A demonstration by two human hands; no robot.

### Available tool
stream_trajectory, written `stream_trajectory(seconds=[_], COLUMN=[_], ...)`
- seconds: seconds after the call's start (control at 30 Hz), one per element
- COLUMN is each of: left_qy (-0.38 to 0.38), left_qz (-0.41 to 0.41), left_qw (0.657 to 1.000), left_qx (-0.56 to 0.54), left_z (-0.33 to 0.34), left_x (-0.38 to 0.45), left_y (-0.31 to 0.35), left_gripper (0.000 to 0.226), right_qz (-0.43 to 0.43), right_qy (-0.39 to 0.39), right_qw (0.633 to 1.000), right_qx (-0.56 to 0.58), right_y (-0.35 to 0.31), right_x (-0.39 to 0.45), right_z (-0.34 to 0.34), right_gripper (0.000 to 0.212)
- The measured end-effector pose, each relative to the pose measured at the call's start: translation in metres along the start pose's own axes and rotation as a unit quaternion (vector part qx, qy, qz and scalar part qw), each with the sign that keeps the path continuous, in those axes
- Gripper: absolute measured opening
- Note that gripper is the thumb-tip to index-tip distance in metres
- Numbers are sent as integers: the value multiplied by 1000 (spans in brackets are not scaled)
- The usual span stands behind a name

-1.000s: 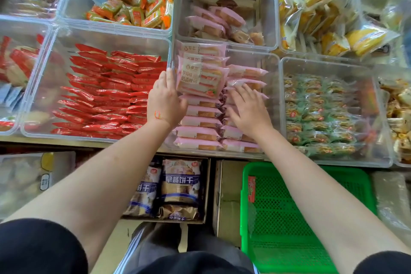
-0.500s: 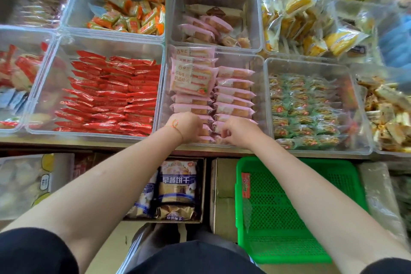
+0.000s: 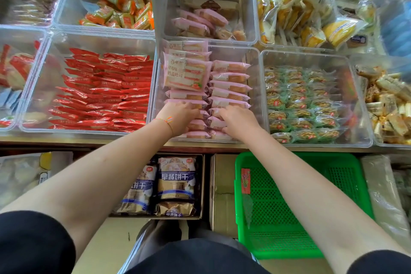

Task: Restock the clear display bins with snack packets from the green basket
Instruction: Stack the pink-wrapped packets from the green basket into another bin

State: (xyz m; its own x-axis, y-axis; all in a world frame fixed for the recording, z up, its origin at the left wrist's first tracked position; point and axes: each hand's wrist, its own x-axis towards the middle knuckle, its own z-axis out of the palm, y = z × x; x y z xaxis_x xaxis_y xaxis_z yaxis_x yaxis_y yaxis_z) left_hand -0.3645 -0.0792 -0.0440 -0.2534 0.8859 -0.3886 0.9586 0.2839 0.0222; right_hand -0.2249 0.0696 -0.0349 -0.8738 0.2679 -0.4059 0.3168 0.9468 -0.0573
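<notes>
Red packets (image 3: 104,91) fill the clear bin at the left part of the shelf (image 3: 89,139), lying in slanted rows. Behind it, another bin holds orange and green packets (image 3: 124,13). Next to the right is the middle bin (image 3: 255,78), which stands at the front edge of the shelf and contains pink packets (image 3: 230,78) in two columns. At its far left corner some of them stand upright, with the printed face toward the camera.

Both hands are inside this bin at the near end. The left hand (image 3: 179,118) has its fingers curled over the pink packets of the left column and presses on them. The right hand (image 3: 240,123) is just beside it, fingers bent down onto the packets of the right column; I cannot tell if either hand really grasps one. A thin coloured string is on the left wrist.

To the right, a bin holds green packets (image 3: 302,100). Below the shelf, the green basket (image 3: 278,218) stands under the right arm, and it looks empty.
</notes>
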Motion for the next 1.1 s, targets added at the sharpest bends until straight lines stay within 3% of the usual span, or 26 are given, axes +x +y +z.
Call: stream_trajectory(seconds=[0.1,0.33,0.5,0.6,0.73,0.93,1.03,1.1], left_qy=[33,76,86,88,43,-23,-36,5], left_qz=[-42,-87,-133,-140,-127,-115,-124,-143], left_qw=[997,986,973,974,979,990,985,979], left_qx=[-48,-122,-166,-156,-155,-84,-114,-145], left_z=[-1,5,7,7,3,-2,-6,-9], left_x=[1,0,1,0,-3,-3,-5,-4], left_y=[-6,-4,-4,0,4,4,5,1], left_gripper=[44,24,19,18,37,23,25,29], right_qz=[11,30,-87,-127,-110,-24,7,53], right_qy=[43,64,-3,9,9,-30,-48,-21], right_qw=[998,994,995,986,990,999,998,997], right_qx=[51,82,-40,-109,-89,-23,-40,-54], right_y=[8,28,10,-1,-3,-3,-2,4], right_x=[0,1,-13,-14,-5,0,0,3], right_z=[1,-8,-27,-22,-12,-13,-18,-21], right_gripper=[15,21,24,26,33,52,38,26])
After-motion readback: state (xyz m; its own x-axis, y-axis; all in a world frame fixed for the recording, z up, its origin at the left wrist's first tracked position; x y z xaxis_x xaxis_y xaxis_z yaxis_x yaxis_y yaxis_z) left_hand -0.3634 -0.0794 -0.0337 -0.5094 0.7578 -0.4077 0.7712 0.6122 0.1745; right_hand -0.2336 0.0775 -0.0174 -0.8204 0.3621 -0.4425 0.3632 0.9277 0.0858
